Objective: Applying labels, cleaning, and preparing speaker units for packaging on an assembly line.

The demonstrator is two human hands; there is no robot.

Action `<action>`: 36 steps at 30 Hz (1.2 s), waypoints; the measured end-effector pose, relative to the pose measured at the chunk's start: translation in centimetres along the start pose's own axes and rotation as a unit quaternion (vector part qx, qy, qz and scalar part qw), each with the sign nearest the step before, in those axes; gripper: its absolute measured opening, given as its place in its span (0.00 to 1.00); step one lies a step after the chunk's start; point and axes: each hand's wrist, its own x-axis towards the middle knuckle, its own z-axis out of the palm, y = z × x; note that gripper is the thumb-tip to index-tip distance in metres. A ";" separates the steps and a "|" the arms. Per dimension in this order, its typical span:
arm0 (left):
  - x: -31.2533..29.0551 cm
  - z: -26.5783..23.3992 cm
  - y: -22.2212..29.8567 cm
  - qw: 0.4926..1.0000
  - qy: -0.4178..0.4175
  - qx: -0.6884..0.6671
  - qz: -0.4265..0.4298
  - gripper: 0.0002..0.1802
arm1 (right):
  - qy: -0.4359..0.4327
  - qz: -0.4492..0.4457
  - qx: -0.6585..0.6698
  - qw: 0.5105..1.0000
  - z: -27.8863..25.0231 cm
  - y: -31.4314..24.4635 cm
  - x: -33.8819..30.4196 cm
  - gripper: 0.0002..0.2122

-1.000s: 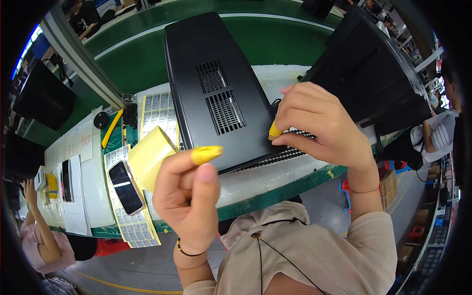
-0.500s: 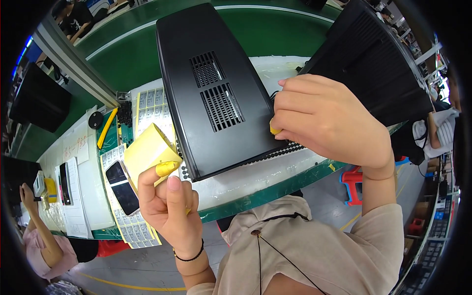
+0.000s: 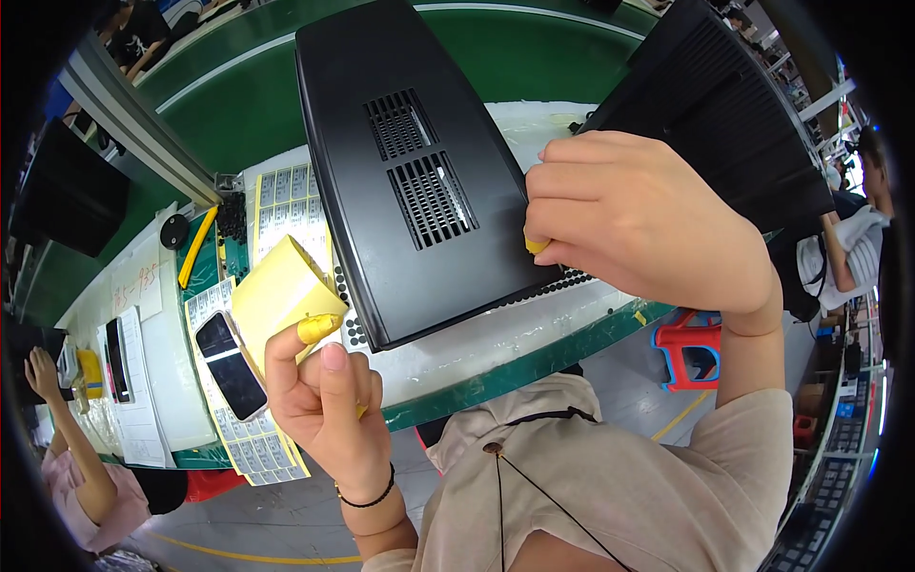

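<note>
A large black casing [image 3: 381,200] with two slotted vents lies on the workbench before me. My right hand [image 3: 629,214] is closed at its right side, a yellow covering [image 3: 537,246] on a fingertip; the back of the hand hides whatever the fingers hold. My left hand [image 3: 334,400] is near the casing's front left corner, thumb and index finger apart, the other fingers curled. Yellow wrap [image 3: 318,328] covers its index fingertip. Beyond that finger is a curled yellow sheet [image 3: 279,291]. Small black round pads [image 3: 355,332] show beside the casing's corner.
A phone [image 3: 231,367] lies on label sheets [image 3: 257,443] at the left. A yellow strip [image 3: 197,248] and a black disc [image 3: 174,232] are farther back. Another black casing [image 3: 710,124] stands at the right. A red stool [image 3: 688,351] is below the bench; a co-worker's arm [image 3: 71,429] shows far left.
The view has shifted slightly. My right hand stays at the casing's right side, its wrist a little more to the right. My left hand keeps nearly the same pose.
</note>
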 end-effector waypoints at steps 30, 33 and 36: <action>-0.6 0.2 -1.0 0.999 -0.011 -0.027 -0.018 0.11 | 0.011 0.316 0.749 0.583 5.1 0.0 -2.8 0.37; -0.2 -0.2 -1.6 1.000 0.013 -0.019 -0.019 0.10 | 0.033 0.302 0.729 0.613 5.9 0.0 -2.5 0.38; -0.1 -0.4 -1.4 0.999 0.029 -0.022 -0.014 0.10 | 0.057 0.300 0.666 0.680 5.4 -0.5 -2.6 0.36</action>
